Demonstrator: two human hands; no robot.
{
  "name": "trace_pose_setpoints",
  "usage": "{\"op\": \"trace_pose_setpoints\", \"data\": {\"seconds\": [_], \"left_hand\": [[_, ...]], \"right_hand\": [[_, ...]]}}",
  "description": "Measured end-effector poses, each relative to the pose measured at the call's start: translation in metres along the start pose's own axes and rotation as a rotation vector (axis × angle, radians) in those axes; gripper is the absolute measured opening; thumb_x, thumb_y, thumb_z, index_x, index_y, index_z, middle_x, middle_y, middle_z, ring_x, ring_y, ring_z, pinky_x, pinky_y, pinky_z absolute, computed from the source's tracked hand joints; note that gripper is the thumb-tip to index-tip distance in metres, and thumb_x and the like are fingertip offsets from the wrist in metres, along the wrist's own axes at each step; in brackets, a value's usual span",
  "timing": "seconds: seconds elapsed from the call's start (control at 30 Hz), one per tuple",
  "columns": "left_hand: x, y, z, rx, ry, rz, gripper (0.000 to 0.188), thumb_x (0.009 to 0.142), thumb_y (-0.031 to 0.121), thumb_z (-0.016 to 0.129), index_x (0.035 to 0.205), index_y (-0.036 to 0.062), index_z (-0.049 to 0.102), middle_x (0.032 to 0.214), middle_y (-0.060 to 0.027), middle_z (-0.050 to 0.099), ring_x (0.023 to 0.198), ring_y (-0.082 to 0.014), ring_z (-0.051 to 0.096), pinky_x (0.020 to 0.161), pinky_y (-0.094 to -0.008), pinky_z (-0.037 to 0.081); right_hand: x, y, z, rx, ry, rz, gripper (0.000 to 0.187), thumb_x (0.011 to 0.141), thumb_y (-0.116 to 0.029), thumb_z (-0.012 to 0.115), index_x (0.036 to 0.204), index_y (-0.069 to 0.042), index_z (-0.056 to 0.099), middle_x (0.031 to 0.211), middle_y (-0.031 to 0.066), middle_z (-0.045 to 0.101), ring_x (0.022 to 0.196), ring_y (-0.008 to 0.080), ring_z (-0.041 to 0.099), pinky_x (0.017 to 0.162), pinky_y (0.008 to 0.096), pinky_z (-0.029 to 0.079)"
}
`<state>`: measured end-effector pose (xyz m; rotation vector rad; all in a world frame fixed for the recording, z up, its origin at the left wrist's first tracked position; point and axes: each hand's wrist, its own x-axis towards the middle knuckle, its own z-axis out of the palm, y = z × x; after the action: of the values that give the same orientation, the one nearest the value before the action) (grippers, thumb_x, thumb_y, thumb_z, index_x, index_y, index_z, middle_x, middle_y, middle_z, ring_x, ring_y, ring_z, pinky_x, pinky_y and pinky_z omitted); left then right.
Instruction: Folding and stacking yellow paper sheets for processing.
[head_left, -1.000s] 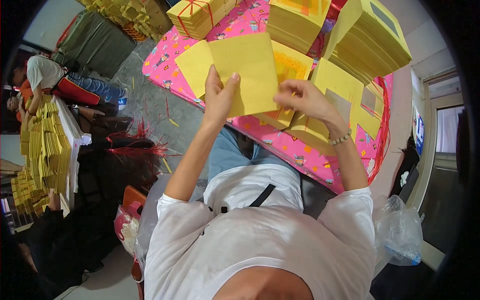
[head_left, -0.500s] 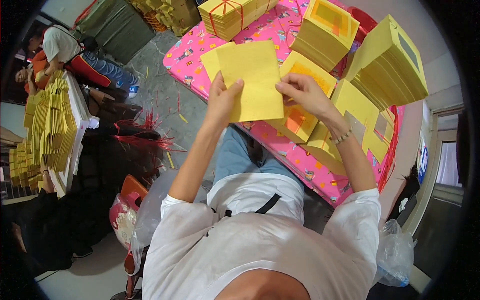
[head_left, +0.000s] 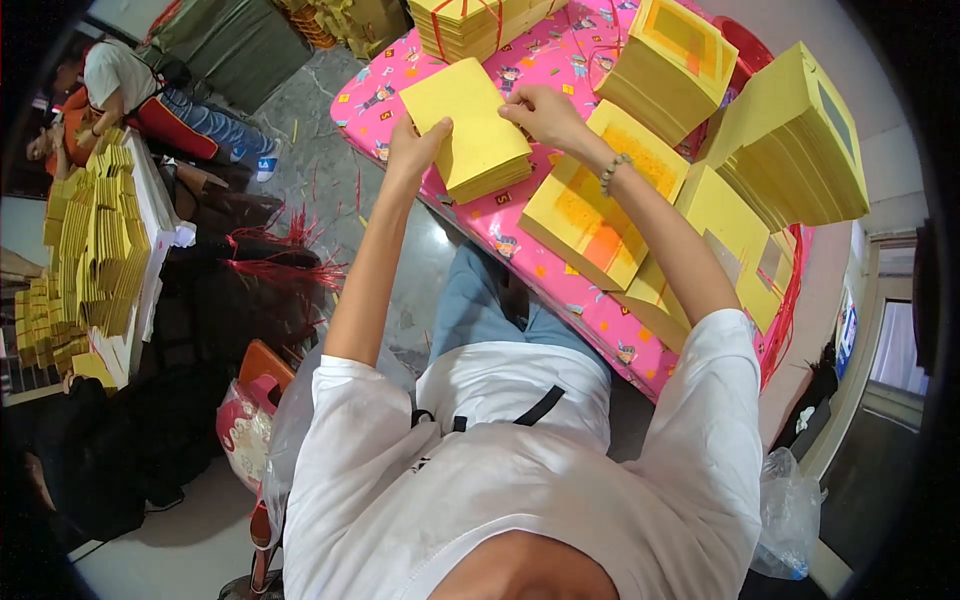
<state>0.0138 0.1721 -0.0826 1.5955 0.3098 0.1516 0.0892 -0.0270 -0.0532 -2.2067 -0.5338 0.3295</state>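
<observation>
On the head cam I had both hands at the yellow paper pile, which sat at the near edge of the pink tablecloth, a bit L of ctr & turned at an angle. My L hand held its left edge, thumb flat on top, fingers round the side, partly hidden. My R hand had thumb & forefinger drawn narrow, pinching the right edge; couldn't tell how many sheets were btwn them. A beaded bracelet was on the R wrist.

Under the R forearm, just beside the pile, lay an orange-printed stack. Farther back stood another printed block, w/ a tall yellow stack to its right & a red bowl partly hidden behind. At the top, a bundle was tied w/ red string. Well apart, far L, I saw a white table w/ folded yellow stacks & a person in a white top bent near it.
</observation>
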Motion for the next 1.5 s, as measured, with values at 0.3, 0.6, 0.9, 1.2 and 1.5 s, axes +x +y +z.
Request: {"op": "trace_pose_setpoints", "data": {"seconds": [0.3,0.6,0.9,1.2,1.5], "left_hand": [[0.016,-0.045,0.010,0.081,-0.012,0.061,0.029,0.082,0.013,0.064,0.106,-0.0013,0.059,0.092,-0.0078,0.065,0.079,-0.0151,0.061,0.071,-0.0293,0.047],[0.017,-0.047,0.014,0.366,0.107,0.038,0.050,0.071,0.027,0.070,0.108,-0.0023,0.053,0.097,-0.0187,0.065,0.091,-0.0290,0.065,0.079,-0.0367,0.050],[-0.009,-0.011,0.035,0.711,0.197,0.062,0.062,0.069,0.024,0.068,0.118,-0.0047,0.045,0.104,-0.0227,0.061,0.097,-0.0371,0.059,0.084,-0.0426,0.047],[0.007,-0.038,0.045,0.806,-0.091,0.730,0.052,0.083,0.024,0.052,0.132,0.0111,0.043,0.135,-0.0190,0.041,0.124,-0.0365,0.036,0.101,-0.0463,0.031],[-0.006,-0.035,0.058,1.093,-0.077,0.706,0.062,0.086,0.051,0.047,0.135,0.0135,0.043,0.140,-0.0154,0.037,0.128,-0.0361,0.032,0.105,-0.0465,0.023]], "right_hand": [[-0.002,0.012,0.009,-0.226,-0.001,0.053,0.031,0.080,-0.031,0.061,0.090,-0.002,0.064,0.086,0.0172,0.066,0.083,0.0300,0.063,0.076,0.0399,0.048],[-0.005,0.014,0.009,-0.248,-0.020,0.058,0.027,0.079,-0.029,0.062,0.084,-0.002,0.062,0.082,0.0164,0.065,0.081,0.0307,0.063,0.073,0.0405,0.049],[-0.007,0.016,0.014,-0.369,0.048,0.032,0.026,0.078,-0.029,0.063,0.085,-0.004,0.061,0.079,0.0161,0.065,0.079,0.0329,0.063,0.070,0.0425,0.049],[-0.009,0.007,0.017,-0.407,0.068,0.019,0.027,0.079,-0.030,0.062,0.087,-0.005,0.061,0.079,0.0151,0.065,0.078,0.0323,0.063,0.069,0.0430,0.049],[-0.040,0.003,-0.016,-0.293,0.194,-0.169,0.024,0.085,-0.024,0.059,0.095,-0.002,0.062,0.087,0.0131,0.066,0.079,0.0277,0.064,0.071,0.0368,0.050]]}}
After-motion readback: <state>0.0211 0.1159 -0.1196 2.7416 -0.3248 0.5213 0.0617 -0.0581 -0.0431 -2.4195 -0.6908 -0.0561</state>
